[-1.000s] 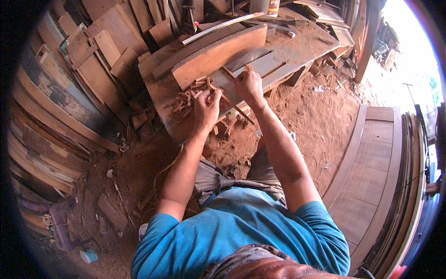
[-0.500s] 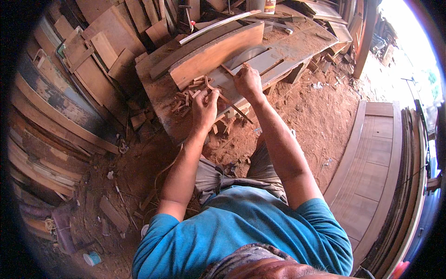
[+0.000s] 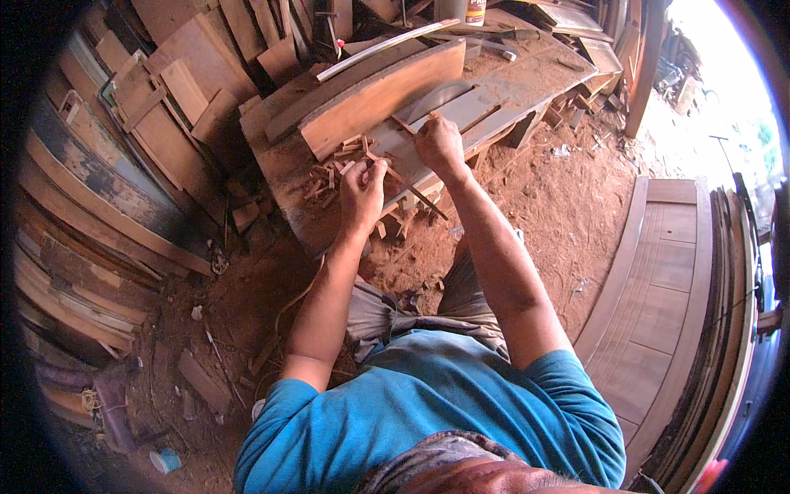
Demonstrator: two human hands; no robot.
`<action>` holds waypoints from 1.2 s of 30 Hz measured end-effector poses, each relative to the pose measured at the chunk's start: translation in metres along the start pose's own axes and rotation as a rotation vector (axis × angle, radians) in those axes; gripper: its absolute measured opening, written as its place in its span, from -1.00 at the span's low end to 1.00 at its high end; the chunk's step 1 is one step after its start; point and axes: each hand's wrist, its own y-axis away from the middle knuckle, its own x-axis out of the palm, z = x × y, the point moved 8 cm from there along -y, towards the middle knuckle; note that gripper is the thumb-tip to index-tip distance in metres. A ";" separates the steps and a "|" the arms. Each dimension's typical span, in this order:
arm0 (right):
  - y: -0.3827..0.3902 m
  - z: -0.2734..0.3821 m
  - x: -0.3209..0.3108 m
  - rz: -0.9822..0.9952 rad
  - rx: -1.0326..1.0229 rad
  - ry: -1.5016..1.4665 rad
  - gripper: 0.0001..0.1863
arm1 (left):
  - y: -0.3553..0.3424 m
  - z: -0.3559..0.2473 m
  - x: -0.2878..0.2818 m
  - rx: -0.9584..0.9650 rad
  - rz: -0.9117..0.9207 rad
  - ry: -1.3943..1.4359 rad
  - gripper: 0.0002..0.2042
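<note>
My left hand (image 3: 363, 191) pinches a thin wooden strip (image 3: 421, 197), which slants down past the table's front edge. Small offcuts (image 3: 327, 179) are heaped beside that hand. My right hand (image 3: 440, 150), fingers closed, is on a short, narrow wooden piece (image 3: 401, 124) over the metal saw table (image 3: 480, 100), close below the circular blade (image 3: 438, 96). A long upright plywood board (image 3: 382, 96) stands along the back of the blade, partly dusted and worn.
Stacked boards and sheets (image 3: 173, 99) lean along the left. A panelled wooden door (image 3: 654, 321) lies at the right beside long planks (image 3: 724, 313). A white container (image 3: 475, 11) stands behind the table. Sawdust and scraps cover the floor (image 3: 568, 206); a blue-white cup (image 3: 164, 459) lies lower left.
Both hands have shifted slightly up and left in the picture, along with the table and surroundings. Their hold on the wooden pieces looks unchanged.
</note>
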 end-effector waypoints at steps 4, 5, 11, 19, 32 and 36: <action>-0.003 -0.011 0.001 -0.061 -0.055 0.012 -0.50 | 0.000 0.002 0.005 -0.008 -0.012 0.019 -0.68; -0.002 -0.006 -0.001 -0.053 -0.039 0.011 -0.60 | 0.000 0.004 0.003 -0.008 -0.022 0.023 -0.67; 0.004 0.002 -0.008 -0.018 -0.035 -0.005 -0.76 | -0.003 0.002 0.002 0.028 0.052 0.001 -0.66; 0.036 0.019 -0.006 0.064 -0.157 -0.262 -0.65 | 0.004 -0.003 0.003 0.001 0.084 0.232 -0.66; 0.119 0.030 -0.086 0.022 -0.293 -0.156 -0.77 | -0.025 -0.007 -0.012 0.154 0.052 0.155 -0.60; 0.097 -0.004 -0.063 -0.011 -0.166 -0.167 -0.77 | -0.056 -0.047 -0.017 0.567 -0.073 0.028 -0.54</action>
